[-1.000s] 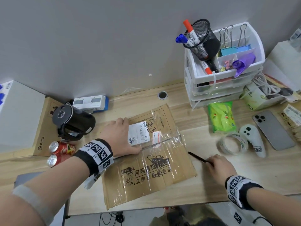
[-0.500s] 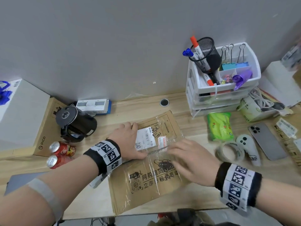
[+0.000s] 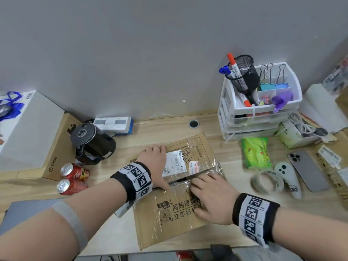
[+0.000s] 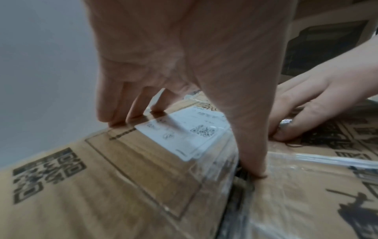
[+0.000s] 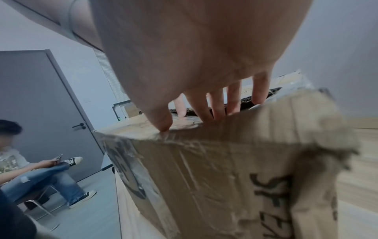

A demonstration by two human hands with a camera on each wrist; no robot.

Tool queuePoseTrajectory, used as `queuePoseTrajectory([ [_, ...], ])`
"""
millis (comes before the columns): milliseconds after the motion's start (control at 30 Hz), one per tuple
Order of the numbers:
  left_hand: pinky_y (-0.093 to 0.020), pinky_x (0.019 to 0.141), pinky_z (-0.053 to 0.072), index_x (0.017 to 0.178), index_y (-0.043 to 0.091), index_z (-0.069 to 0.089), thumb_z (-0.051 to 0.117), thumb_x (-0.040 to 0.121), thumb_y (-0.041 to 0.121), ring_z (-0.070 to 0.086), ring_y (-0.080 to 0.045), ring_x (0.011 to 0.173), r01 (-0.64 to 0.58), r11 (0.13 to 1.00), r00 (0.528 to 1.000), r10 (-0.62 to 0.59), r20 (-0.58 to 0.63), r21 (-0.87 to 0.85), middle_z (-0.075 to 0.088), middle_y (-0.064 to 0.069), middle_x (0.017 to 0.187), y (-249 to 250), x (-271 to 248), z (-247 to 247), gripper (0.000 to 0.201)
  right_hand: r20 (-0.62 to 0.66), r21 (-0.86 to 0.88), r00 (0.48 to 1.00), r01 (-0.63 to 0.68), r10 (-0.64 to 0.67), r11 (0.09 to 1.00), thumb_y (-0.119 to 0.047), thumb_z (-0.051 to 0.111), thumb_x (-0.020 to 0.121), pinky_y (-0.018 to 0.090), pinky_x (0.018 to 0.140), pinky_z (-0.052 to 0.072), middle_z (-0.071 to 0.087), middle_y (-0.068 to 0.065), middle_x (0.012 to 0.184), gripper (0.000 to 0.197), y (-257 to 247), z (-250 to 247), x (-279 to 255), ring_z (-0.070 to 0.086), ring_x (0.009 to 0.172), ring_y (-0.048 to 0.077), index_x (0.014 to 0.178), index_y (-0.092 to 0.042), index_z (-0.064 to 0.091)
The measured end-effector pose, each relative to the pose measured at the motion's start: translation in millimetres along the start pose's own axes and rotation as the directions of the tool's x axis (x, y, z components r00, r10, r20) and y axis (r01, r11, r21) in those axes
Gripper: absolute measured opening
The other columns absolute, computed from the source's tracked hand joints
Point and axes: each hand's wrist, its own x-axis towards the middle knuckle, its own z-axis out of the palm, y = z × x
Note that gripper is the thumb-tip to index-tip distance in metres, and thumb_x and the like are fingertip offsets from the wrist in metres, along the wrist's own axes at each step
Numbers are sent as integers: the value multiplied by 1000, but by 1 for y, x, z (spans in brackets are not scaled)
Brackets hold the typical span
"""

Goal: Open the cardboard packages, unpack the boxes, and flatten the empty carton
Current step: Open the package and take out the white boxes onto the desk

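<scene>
Head view: my landmark is the cardboard package (image 3: 175, 194), lying on the wooden desk (image 3: 235, 236) right in front of me, taped over with clear film. The left hand (image 3: 155, 162) lies on the far flap beside the white shipping label (image 3: 175, 162), fingers fairly straight, thumb reaching down to the centre seam. The right hand (image 3: 211, 196) sits on the near flap, fingertips at the same seam, where a dark gap shows between the flaps. To the left of the package I note a black kettle (image 3: 92, 144) and two red cans (image 3: 72, 178); to its right, a tape roll (image 3: 267, 180), a white controller (image 3: 287, 178) and a phone (image 3: 307, 170). Left wrist view: the left hand (image 4: 184, 80) presses with near-straight fingers on the far flap's edge; the thumb tip digs into the slit, holding nothing. Right wrist view: the right hand's (image 5: 194, 64) four fingers hook over the near flap's edge into the gap, thumb pressing on top; I read this as a loose pinch on that flap, though how firm I cannot tell. A seated person (image 5: 30, 169) shows in the background. Progress, as I judge it: the seam looks cut, the flaps are only just parting. Nothing is unpacked, no contents show, and flattening is all ahead.
</scene>
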Motion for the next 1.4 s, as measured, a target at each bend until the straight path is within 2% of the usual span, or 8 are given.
queuePoseTrajectory([
  [300,-26,67,56,127,19,51,66,67,68,59,-9,79,-157,955,975,190,113,-253,60,7,92,-34,-2,-31,78,-72,113,997,-35,43,993,-63,48,80,45,109,38,52,1,137,64,-2,0,-9,49,125,25,128,-21,53],
  [433,-28,57,43,72,32,51,62,79,51,47,-7,60,-176,948,979,197,56,-266,51,10,67,-50,-12,-46,23,31,102,997,-79,76,992,-76,57,65,55,119,15,36,3,153,104,8,-16,0,27,144,26,147,-16,30],
  [567,-29,61,41,61,27,48,52,96,33,51,-15,61,-115,933,993,97,-70,-340,50,9,63,-66,-15,-61,36,231,43,968,-113,100,993,-73,76,51,60,116,14,47,2,136,117,14,-40,12,39,127,24,143,-16,30],
  [700,-34,69,41,86,15,54,50,102,37,58,-24,80,-9,928,989,-46,-139,-373,57,1,79,-98,-10,-56,28,224,-50,970,-89,99,995,-64,84,48,54,111,26,51,2,119,90,8,-58,13,42,113,23,117,-18,47],
  [1067,-44,96,49,131,4,44,61,92,27,52,-38,119,458,832,876,-482,3,-313,50,-21,131,-149,-23,16,49,-255,-159,966,-92,49,983,2,51,43,39,67,48,58,-2,80,43,57,-70,-46,59,78,27,79,-22,49],
  [1167,-40,95,50,133,6,41,71,84,35,49,-33,120,459,864,887,-461,42,-208,44,-15,128,-140,-35,35,65,-34,-170,992,-129,125,977,-4,64,41,32,64,45,49,-6,90,56,77,-44,-74,53,82,20,88,-27,45],
  [1300,-31,84,53,126,14,59,58,83,64,64,-21,100,381,794,914,-245,325,-473,65,-4,114,-111,-37,58,66,359,89,915,-229,184,969,-22,58,79,23,98,41,30,-13,140,70,76,-11,-86,44,122,7,142,-35,30],
  [1400,-35,92,55,114,24,64,44,63,97,70,-18,93,441,634,893,-240,380,-635,73,3,105,-89,-35,62,90,339,537,874,-483,347,692,-53,61,85,22,99,43,40,-7,146,78,60,2,-67,54,120,6,150,-31,24],
])
